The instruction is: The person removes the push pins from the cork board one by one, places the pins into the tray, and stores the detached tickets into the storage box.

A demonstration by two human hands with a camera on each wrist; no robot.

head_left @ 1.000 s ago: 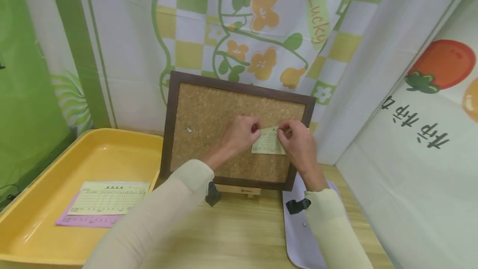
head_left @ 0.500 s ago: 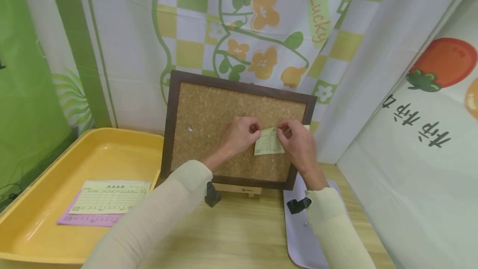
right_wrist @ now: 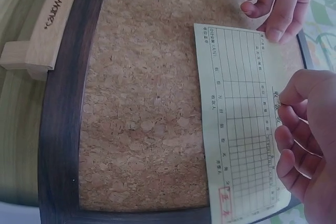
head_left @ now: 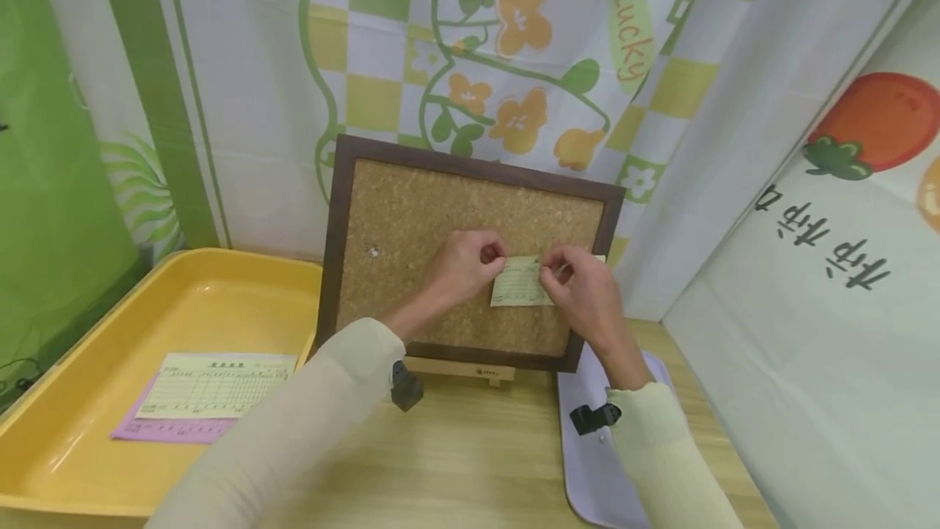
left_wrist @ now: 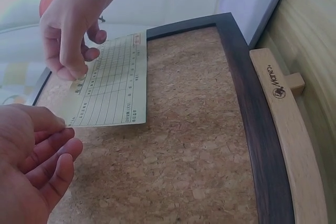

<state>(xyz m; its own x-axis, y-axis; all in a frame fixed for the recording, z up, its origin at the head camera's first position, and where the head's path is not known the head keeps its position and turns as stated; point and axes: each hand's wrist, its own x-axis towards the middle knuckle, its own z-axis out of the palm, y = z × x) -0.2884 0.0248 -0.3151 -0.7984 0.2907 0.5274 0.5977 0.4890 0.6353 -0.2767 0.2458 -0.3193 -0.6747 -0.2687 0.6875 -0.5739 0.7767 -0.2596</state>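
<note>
A pale yellow receipt slip with a printed grid lies against the cork board, on its right half. My left hand pinches the slip's upper left corner between thumb and index finger. At the slip's top edge, near its printed title, my right hand has thumb and index fingertips together over the paper. Whatever lies between those fingertips is hidden. In the right wrist view the slip stands slightly off the cork. A small silvery spot shows on the board's left side.
The dark-framed board leans on a wooden stand. To the left, a yellow tray holds a yellow slip over a pink one. A lavender tray at the right holds a tiny silvery item.
Both hands and the slip have shifted slightly right, then back left and a little lower. The slip now sits more level on the board; both hands stay at its top edge.
</note>
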